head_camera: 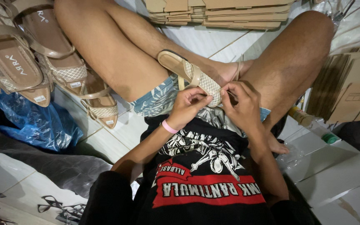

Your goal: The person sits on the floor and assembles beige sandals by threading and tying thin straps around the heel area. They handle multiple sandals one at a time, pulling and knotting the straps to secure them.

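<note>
Left hand (187, 106), pink band at the wrist, pinches the woven toe of a beige sandal (190, 75) at frame centre. Right hand (241, 104) grips that same toe end from the other side, fingers curled tight. The sandal rests across the crossed legs. More beige sandals (42, 58) lie upper left, flat cardboard (221, 12) stacked top centre.

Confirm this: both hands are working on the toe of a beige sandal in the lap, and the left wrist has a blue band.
One thing is wrong: the head view shows the band is pink. Both the left hand and right hand work at the beige sandal.
</note>
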Motion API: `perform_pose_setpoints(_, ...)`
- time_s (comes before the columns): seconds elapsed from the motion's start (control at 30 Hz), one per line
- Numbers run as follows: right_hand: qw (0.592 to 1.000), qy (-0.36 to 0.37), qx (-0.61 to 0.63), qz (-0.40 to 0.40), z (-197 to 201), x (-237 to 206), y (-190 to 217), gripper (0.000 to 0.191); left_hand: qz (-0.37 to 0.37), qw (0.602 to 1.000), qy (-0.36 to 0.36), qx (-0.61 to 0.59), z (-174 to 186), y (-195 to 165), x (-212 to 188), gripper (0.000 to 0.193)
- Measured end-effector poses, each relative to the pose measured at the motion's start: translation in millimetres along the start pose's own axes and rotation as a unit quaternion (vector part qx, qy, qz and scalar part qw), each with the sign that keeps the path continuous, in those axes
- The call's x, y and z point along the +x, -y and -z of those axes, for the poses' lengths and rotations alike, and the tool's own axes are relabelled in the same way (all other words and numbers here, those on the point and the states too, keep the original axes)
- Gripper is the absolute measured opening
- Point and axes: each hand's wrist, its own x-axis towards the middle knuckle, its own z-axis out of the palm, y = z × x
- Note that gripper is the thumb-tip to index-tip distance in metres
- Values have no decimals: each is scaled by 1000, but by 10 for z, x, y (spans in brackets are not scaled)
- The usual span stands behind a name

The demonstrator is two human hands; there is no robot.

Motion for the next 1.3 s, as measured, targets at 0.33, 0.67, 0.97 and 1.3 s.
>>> perform_pose_setpoints(0.33,996,-41,-51,55,-104,-40,92,9,-3,998,62,12,122,174,145,15)
perform_pose_setpoints(0.67,999,-36,-29,26,-209,-76,17,9,48,993,112,11,279,285,231,20)
perform_pose_setpoints(0.97,1000,-19,-4,-10,-147,-19,26,10,1,997,45,-59,140,224,185,19)
perform_pose_setpoints(1.3,999,-29,-23,-11,-213,-12,23,11,10,998,49,-48,178,253,253,15)
